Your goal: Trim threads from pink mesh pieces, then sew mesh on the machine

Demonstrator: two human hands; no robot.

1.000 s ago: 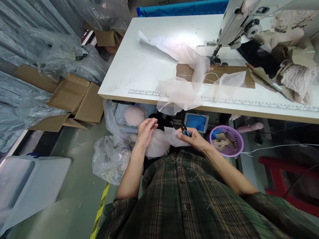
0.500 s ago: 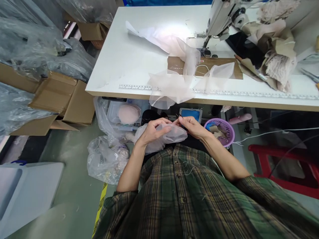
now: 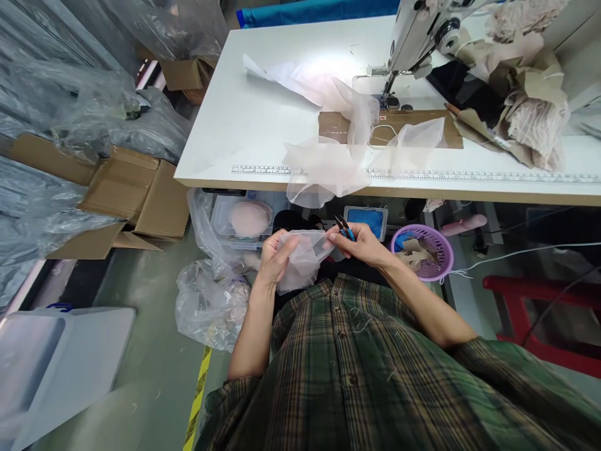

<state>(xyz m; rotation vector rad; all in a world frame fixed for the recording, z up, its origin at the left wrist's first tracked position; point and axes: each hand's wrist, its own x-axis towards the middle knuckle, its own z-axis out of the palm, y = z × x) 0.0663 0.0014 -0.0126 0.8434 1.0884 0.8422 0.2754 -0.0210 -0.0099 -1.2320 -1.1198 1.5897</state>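
Note:
Over my lap, my left hand pinches one side of a sheer white fabric piece. My right hand grips the fabric's other edge between thumb and finger, and also holds small blue-handled thread snips whose dark tips point up and away from the cloth. The fabric is stretched between both hands, and its lower part hangs over my lap. More sheer pale fabric lies on the sewing table and drapes over its front edge.
A sewing machine stands on the table beside a heap of fabric scraps. Below the table edge are a purple basket and a clear plastic bag. An open cardboard box sits left, a red stool right.
My hands have spread apart, drawing the fabric taut between them. The snips in my right hand, mostly hidden before, now show plainly. The view has shifted slightly.

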